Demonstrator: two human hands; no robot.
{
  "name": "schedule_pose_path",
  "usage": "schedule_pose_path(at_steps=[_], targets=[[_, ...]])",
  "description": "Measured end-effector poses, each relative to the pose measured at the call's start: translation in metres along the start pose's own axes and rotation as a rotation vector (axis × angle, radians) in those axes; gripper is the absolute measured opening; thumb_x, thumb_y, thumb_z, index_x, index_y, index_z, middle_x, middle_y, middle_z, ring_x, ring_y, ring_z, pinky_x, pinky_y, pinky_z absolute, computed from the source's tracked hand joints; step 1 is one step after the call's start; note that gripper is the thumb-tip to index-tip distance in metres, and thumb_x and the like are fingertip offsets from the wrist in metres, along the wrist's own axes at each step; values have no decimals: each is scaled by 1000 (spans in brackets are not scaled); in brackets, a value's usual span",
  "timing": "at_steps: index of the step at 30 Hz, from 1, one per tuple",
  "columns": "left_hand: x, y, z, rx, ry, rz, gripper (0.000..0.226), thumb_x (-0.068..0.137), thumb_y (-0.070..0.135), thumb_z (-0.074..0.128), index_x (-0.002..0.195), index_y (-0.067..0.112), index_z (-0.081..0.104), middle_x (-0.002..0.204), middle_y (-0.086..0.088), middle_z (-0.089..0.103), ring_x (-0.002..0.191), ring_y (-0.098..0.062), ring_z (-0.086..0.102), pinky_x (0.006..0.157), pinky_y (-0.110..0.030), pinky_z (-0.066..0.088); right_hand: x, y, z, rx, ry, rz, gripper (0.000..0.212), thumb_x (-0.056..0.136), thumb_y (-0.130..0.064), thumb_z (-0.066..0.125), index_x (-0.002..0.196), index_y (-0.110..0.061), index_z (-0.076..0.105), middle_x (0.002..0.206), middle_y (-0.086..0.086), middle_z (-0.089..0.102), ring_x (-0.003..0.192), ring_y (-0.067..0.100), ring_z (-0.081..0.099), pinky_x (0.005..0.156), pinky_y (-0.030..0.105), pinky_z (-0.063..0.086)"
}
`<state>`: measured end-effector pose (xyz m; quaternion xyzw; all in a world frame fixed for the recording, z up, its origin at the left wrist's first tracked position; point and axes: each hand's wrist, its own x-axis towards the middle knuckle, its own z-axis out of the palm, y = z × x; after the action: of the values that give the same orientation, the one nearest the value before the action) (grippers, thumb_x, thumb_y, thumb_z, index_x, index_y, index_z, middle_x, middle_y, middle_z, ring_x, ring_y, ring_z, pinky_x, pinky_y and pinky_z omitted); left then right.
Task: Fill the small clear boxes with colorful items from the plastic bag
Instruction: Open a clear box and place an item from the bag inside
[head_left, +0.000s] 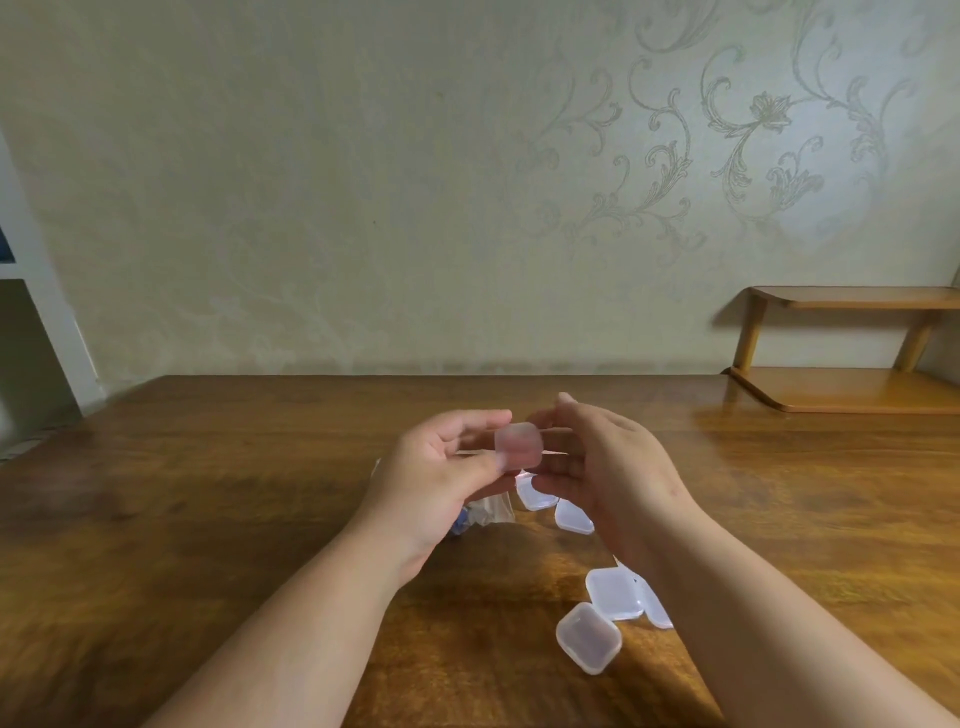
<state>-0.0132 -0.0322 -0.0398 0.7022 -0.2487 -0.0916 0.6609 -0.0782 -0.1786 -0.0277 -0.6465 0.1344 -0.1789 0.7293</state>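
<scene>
Above the middle of the wooden table (208, 519), my left hand (441, 467) pinches a small clear box (518, 446) between thumb and fingers. My right hand (608, 467) is raised beside the box with its fingers relaxed and reaching toward it; whether they touch it I cannot tell. The plastic bag (485, 512) lies under my left hand, mostly hidden, with a bit of blue showing inside. Several more small clear boxes lie on the table: two under my hands (574, 517) and others near my right forearm (615, 592), the nearest one (588, 637) closed.
A low two-tier wooden shelf (852, 343) stands at the table's back right corner. A patterned wall runs behind the table's far edge. A white frame stands at the far left (47, 322).
</scene>
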Motion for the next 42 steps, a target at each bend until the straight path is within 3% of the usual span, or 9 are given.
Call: schedule_pose_path(at_steps=[5, 10, 13, 17, 21, 27, 32, 36, 42], targets=[[2, -1, 2, 138, 68, 75, 37, 89, 13, 70, 116, 38, 64, 116, 15, 68, 105, -3, 66, 90, -30, 58, 5, -1, -9, -465, 177, -212, 16, 85, -29, 74, 99, -24, 69, 87, -7, 73, 72, 10, 72, 67, 25, 59], [4, -1, -2, 362, 223, 169, 23, 92, 14, 65, 104, 34, 65, 100, 18, 64, 92, -1, 61, 74, -18, 54, 17, -7, -34, -512, 410, -294, 6, 90, -27, 69, 95, -30, 71, 87, -12, 71, 85, 12, 68, 82, 41, 58], [6, -4, -3, 452, 245, 168, 20, 93, 16, 64, 103, 33, 67, 95, 22, 61, 88, 2, 58, 67, -14, 48, 21, -6, -41, -488, 453, -277, 13, 90, -26, 69, 82, -36, 65, 78, -16, 69, 78, 12, 68, 77, 41, 59], [9, -9, -5, 599, 259, 159, 18, 94, 17, 63, 101, 33, 67, 97, 20, 61, 89, 1, 58, 65, -11, 44, 24, -2, -48, -580, 481, -234, 4, 89, -31, 69, 92, -33, 68, 79, -18, 63, 75, 2, 59, 68, 33, 55], [8, -12, -7, 755, 235, 155, 25, 94, 17, 61, 108, 37, 67, 106, 20, 53, 106, -6, 51, 83, -22, 50, 26, 0, -48, -632, 470, -183, 10, 88, -35, 69, 95, -32, 63, 88, -13, 63, 81, 9, 60, 70, 37, 57], [9, -7, -8, 847, 208, 84, 67, 83, -11, 53, 130, 37, 57, 137, 12, 50, 130, -14, 40, 103, -36, 46, 26, 6, -44, -687, 473, -151, 25, 89, -39, 66, 110, -25, 65, 100, -7, 67, 86, 13, 62, 73, 38, 59], [10, -6, -20, 816, 329, -13, 63, 88, -8, 52, 131, 37, 58, 144, 8, 50, 130, -19, 46, 95, -37, 55, 20, 3, -33, -800, 354, -176, 21, 90, -36, 64, 109, -26, 68, 99, -10, 67, 85, 8, 61, 73, 31, 57], [15, -12, -28, 880, 355, -169, 49, 93, 21, 63, 138, 37, 49, 145, 1, 49, 125, -24, 51, 90, -41, 57, 8, 6, -11, -960, 142, -239, 14, 93, -28, 60, 100, -33, 70, 98, -12, 68, 80, 5, 61, 60, 20, 51], [15, -13, -22, 693, 296, -243, 55, 93, 4, 58, 138, 34, 47, 140, 2, 51, 98, -13, 56, 57, -20, 44, 1, 7, 15, -1328, -210, -87, 30, 98, -21, 49, 116, -39, 66, 110, -5, 61, 99, 16, 59, 78, 26, 47]])
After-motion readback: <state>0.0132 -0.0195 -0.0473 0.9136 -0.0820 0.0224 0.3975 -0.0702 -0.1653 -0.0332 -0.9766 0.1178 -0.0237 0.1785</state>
